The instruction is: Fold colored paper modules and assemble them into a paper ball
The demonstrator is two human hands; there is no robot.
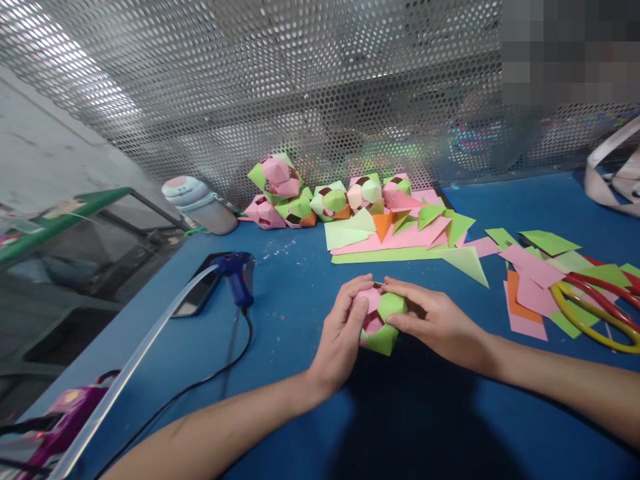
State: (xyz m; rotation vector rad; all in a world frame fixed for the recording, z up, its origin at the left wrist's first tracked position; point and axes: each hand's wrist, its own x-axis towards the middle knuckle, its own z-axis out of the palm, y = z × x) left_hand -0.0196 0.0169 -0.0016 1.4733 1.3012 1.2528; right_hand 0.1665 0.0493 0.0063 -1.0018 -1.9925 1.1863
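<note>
A folded paper piece in pink and green (pixel 383 320) rests on the blue table (pixel 430 413) in the middle of the view. My left hand (pixel 343 333) curls round its left side, fingers pressed on the pink part. From the right, my right hand (pixel 433 320) pinches the green part with thumb and fingers. Both hands grip the same piece.
Finished paper pieces (pixel 320 197) are piled against the perforated metal wall. Loose pink, green and orange sheets (pixel 400 237) lie behind the hands and at right, beside yellow-and-red scissors (pixel 597 310). A blue glue gun (pixel 239 277) with its cable, a phone (pixel 200 293) and a bottle (pixel 200 203) sit left.
</note>
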